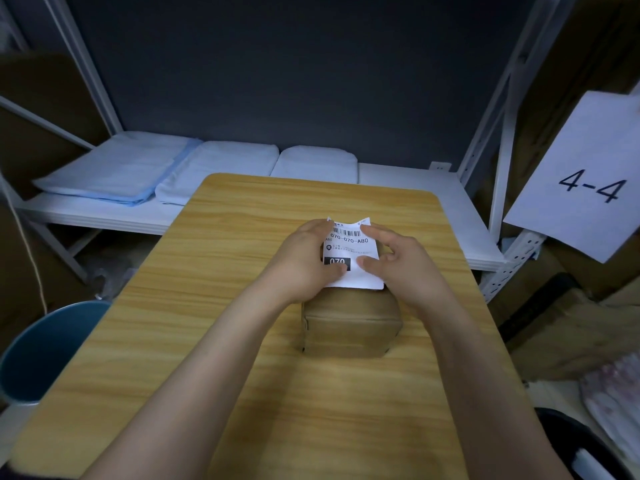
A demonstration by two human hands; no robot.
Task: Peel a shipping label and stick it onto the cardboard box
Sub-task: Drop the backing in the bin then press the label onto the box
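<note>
A small brown cardboard box (351, 327) stands in the middle of the wooden table (214, 306). Over its top lies a white shipping label (351, 249) with a barcode and the print 070-070-A80; its far edge curls upward. My left hand (304, 261) grips the label's left side, thumb on the black 070 patch and fingers at the top left corner. My right hand (398, 258) holds the label's right side, index finger near the barcode and thumb on the lower part. Whether the label is stuck to the box or only rests on it cannot be told.
A white metal shelf (398, 178) behind the table carries folded white and blue cloths (117, 168). A blue bin (45, 348) stands at the lower left. A sheet marked 4-4 (585, 178) hangs at the right, above cardboard boxes (568, 323).
</note>
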